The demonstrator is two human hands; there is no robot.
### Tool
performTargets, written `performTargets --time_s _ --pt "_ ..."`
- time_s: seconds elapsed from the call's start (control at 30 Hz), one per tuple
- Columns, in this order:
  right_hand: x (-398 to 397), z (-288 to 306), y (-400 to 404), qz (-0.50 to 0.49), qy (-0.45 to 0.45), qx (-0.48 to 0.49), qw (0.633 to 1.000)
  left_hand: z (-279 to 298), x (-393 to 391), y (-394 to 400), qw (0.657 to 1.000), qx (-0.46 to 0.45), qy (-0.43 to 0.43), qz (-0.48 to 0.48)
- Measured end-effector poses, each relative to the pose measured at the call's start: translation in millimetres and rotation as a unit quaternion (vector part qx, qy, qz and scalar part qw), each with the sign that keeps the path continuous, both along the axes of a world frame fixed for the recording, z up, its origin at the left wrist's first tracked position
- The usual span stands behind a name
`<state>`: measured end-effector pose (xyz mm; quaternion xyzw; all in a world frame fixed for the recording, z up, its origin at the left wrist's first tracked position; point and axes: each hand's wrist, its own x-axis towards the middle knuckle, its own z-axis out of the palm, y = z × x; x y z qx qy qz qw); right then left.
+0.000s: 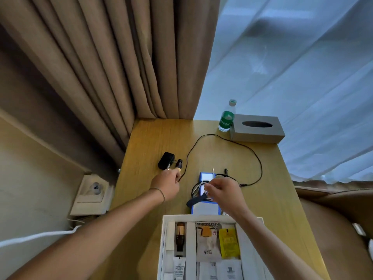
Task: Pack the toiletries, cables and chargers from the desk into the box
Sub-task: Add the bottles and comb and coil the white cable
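A white box [161,249] sits at the desk's near edge, holding a dark bottle [180,237], a white tube [178,267], sachets and a yellow packet [229,243]. My left hand [167,185] pinches a small dark bottle with a tan cap [178,166], just beside a black charger [166,160]. A long black cable [222,138] loops across the desk. My right hand [224,190] grips a small thin item above a coiled cable [196,188] lying on a blue-edged white pad [205,208]. What that item is, I cannot make out.
A green-labelled water bottle [227,117] and a grey tissue box [256,129] stand at the desk's far right. Brown curtains [101,67] hang behind. A wall socket [93,188] sits left of the desk. A dark comb-like object [194,201] lies on the pad.
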<state>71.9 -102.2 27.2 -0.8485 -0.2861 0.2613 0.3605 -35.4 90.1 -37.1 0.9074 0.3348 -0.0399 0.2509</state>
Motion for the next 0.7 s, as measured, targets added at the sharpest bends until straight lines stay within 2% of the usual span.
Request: performTargets --time_s 0.33,0.53,0.7 --pt "57 -18 -13 0.033 0.067 -0.058 0.995 -29 59 24 0.995 0.067 0.066 0.021" --pt "79 -34 -30 0.049 0.034 -0.11 0.992 -42 83 31 0.985 0.124 0.12 0.008" --pt "93 -46 -46 0.102 0.016 -0.142 0.985 -43 93 30 0.987 0.095 0.117 0.053"
